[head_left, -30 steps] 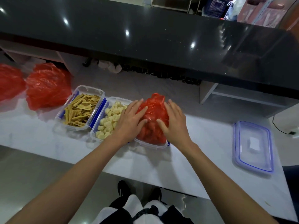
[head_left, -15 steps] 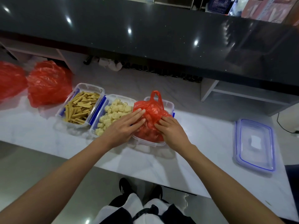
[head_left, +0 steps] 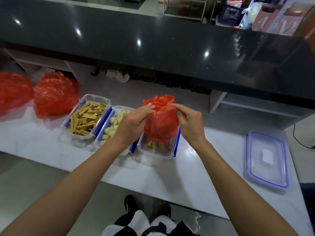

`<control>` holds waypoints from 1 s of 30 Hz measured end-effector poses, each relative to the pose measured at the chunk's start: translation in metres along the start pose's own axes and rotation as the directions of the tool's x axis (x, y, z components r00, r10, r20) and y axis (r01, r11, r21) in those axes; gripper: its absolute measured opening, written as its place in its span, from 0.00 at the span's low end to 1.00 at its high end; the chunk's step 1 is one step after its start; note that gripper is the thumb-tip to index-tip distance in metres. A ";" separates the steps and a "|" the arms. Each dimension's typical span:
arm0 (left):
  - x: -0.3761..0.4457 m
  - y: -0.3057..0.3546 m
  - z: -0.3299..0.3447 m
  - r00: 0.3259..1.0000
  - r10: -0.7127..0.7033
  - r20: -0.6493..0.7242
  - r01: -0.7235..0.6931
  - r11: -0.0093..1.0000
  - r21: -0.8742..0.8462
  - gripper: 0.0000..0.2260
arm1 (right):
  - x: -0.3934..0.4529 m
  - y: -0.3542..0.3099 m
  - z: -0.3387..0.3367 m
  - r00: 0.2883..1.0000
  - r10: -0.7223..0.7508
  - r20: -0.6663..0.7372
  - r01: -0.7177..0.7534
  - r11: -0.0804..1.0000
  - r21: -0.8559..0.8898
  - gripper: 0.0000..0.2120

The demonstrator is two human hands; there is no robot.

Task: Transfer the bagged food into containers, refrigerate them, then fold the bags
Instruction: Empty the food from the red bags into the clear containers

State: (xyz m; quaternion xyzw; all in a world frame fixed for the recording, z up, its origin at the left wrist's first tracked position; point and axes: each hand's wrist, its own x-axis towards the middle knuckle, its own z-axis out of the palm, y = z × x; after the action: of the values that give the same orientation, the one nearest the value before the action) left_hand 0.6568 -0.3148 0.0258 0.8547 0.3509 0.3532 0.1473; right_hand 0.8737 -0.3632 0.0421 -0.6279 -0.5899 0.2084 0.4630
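A red plastic bag (head_left: 161,122) hangs upside down over the right clear container (head_left: 154,151), and brown food sticks lie in the container beneath it. My left hand (head_left: 134,120) pinches the bag's upper left side; my right hand (head_left: 189,121) pinches its upper right. The bag's lower part rests inside the container. Left of it stand a container of pale chunks (head_left: 110,128) and a container of yellow-brown sticks (head_left: 86,117). Two more red bags lie at the far left, one (head_left: 54,94) beside the stick container and one (head_left: 13,91) at the frame edge.
A clear lid with a blue seal (head_left: 266,160) lies on the white counter (head_left: 196,174) at the right. A raised black countertop (head_left: 153,41) runs across the back. My shoes and the floor show below the counter's front edge.
Both hands moved from the bag's sides up to its top and lifted it. The bag now stands taller over the container, and food sticks show underneath.
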 end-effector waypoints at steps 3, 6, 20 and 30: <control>-0.001 0.004 0.000 1.000 -0.006 -0.019 0.006 1.000 0.010 0.12 | -0.001 -0.001 -0.004 1.000 0.002 -0.025 -0.002 1.000 0.013 0.12; -0.005 0.006 -0.001 0.998 -0.015 -0.069 0.015 1.000 -0.002 0.12 | -0.006 0.001 -0.005 1.000 -0.003 -0.023 0.004 1.000 0.022 0.13; 0.011 0.018 -0.004 0.958 -0.288 -0.016 0.284 0.953 -0.106 0.25 | -0.001 -0.002 -0.030 0.976 -0.100 -0.193 0.110 0.993 0.046 0.12; -0.007 0.037 0.056 0.793 -0.545 0.272 0.607 0.745 -0.278 0.17 | -0.044 0.023 -0.035 0.995 0.018 -0.103 -0.016 1.000 0.020 0.13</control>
State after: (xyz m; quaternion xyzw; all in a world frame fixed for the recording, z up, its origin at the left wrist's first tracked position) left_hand 0.7111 -0.3466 0.0011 0.6906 0.5152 0.2710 0.4292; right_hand 0.9051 -0.4128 0.0272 -0.6383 -0.5578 0.1852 0.4971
